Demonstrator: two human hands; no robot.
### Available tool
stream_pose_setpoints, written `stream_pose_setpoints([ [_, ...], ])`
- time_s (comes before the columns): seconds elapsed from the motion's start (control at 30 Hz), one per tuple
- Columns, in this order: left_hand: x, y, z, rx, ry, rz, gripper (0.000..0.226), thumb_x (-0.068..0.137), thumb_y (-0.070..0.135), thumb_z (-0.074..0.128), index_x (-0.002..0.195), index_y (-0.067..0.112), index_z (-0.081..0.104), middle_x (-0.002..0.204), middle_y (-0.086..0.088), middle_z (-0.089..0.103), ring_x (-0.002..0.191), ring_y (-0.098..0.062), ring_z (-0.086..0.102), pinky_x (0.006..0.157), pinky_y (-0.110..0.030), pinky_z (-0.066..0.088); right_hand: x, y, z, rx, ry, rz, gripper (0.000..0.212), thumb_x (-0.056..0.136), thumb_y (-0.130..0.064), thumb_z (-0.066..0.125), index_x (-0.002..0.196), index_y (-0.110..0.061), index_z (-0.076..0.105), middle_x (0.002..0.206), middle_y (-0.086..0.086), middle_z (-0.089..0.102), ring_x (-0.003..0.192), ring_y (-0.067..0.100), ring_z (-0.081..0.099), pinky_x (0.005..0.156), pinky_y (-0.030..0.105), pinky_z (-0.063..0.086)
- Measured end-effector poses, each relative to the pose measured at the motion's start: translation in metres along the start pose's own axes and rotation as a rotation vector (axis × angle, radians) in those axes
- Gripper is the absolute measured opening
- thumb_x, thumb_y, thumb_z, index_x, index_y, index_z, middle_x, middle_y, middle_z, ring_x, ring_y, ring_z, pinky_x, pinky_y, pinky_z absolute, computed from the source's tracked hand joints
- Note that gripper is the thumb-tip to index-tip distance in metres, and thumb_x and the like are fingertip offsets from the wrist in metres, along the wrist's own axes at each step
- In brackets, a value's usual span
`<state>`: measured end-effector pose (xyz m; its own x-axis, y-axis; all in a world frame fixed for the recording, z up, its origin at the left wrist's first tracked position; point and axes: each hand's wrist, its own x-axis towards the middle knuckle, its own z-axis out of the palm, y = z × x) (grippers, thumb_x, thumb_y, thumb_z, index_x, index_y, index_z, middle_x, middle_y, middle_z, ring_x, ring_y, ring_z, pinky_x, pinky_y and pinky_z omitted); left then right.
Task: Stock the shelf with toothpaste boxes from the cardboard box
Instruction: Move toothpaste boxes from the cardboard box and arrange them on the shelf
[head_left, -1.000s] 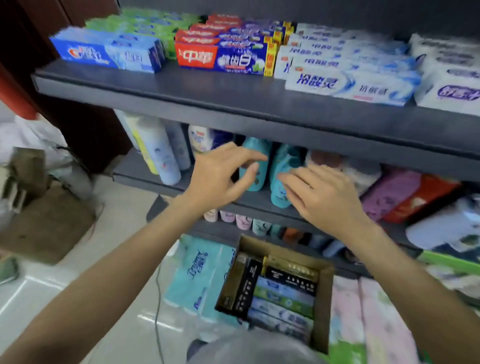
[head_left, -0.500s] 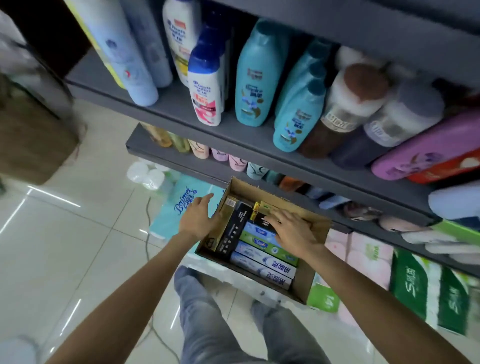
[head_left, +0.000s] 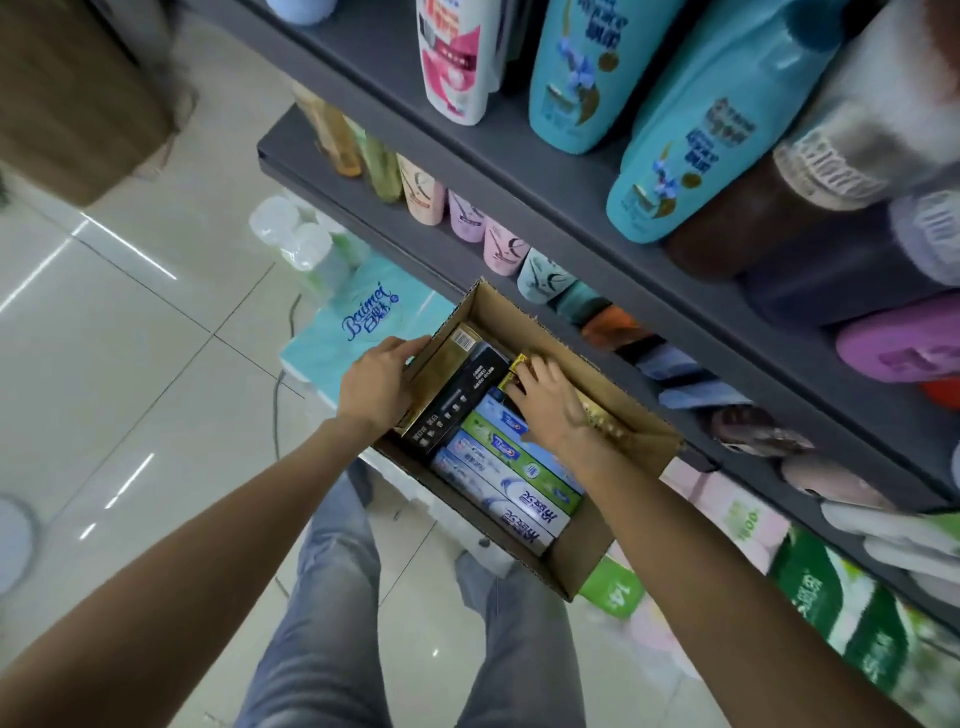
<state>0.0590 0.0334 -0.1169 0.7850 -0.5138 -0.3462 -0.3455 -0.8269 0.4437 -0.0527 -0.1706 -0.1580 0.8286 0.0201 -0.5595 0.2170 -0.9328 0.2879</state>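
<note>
Reaching down from the shelf bottles, we've now got both hands in the cardboard box (head_left: 618, 551). Left hand (head_left: 376, 387) grips its wall; right hand (head_left: 545, 400) curls over a gold toothpaste box (head_left: 511, 371), grip unclear, so next pick's starting.

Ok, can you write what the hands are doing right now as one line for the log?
left hand: gripping cardboard box wall | right hand: inside box, fingers on yellow toothpaste box | lifted: not yet
</note>
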Motion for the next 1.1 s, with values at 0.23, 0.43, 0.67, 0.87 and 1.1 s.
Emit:
stream_pose_setpoints([
  [0.23,-0.005,-0.001,0.004,-0.002,0.052,0.031,0.052,0.089,0.002,0.051,0.136,0.024,0.048,0.123,-0.005,0.057,0.106,-0.032,0.056,0.082,-0.044,0.051,-0.006,0.0,0.002,0.312,-0.064,0.096,0.07,0.078,-0.039,0.073,0.135,-0.028,0.035,0.138,0.016,0.026,0.113,0.036,0.041,0.092,0.045,0.041],
  [0.43,-0.007,-0.001,0.006,-0.025,0.072,0.036,0.053,0.088,0.001,0.05,0.136,0.024,0.049,0.123,-0.005,0.058,0.107,-0.031,0.055,0.081,-0.042,0.05,0.002,0.009,0.009,0.072,0.045,-0.031,0.072,0.082,-0.053,0.06,0.142,-0.027,0.028,0.155,0.017,0.011,0.133,0.032,0.027,0.102,0.037,0.032],
  [0.67,-0.007,-0.002,0.004,-0.034,0.053,0.039,0.055,0.088,0.0,0.047,0.137,0.026,0.046,0.127,-0.004,0.055,0.111,-0.031,0.052,0.084,-0.044,0.05,0.002,0.001,0.008,-0.002,0.082,-0.018,0.069,0.082,-0.052,0.059,0.139,-0.023,0.032,0.142,0.015,0.033,0.137,0.038,0.023,0.114,0.045,0.017],
  [0.87,-0.009,-0.002,0.004,-0.038,0.054,0.05,0.053,0.09,0.002,0.046,0.138,0.024,0.045,0.128,-0.004,0.055,0.111,-0.032,0.053,0.084,-0.045,0.05,-0.02,-0.002,0.005,0.212,0.118,0.097,0.07,0.062,-0.029,0.081,0.124,-0.021,0.048,0.133,0.018,0.043,0.114,0.043,0.046,0.086,0.05,0.045],
  [1.1,-0.014,0.006,-0.015,-0.09,-0.081,0.125,0.079,0.083,0.018,0.067,0.148,0.028,0.022,0.153,0.001,0.023,0.129,-0.028,0.038,0.101,-0.042,0.041,-0.064,0.006,-0.034,0.534,0.546,0.154,0.068,0.062,-0.023,0.08,0.12,-0.018,0.045,0.128,0.014,0.03,0.113,0.04,0.043,0.087,0.051,0.049],
])
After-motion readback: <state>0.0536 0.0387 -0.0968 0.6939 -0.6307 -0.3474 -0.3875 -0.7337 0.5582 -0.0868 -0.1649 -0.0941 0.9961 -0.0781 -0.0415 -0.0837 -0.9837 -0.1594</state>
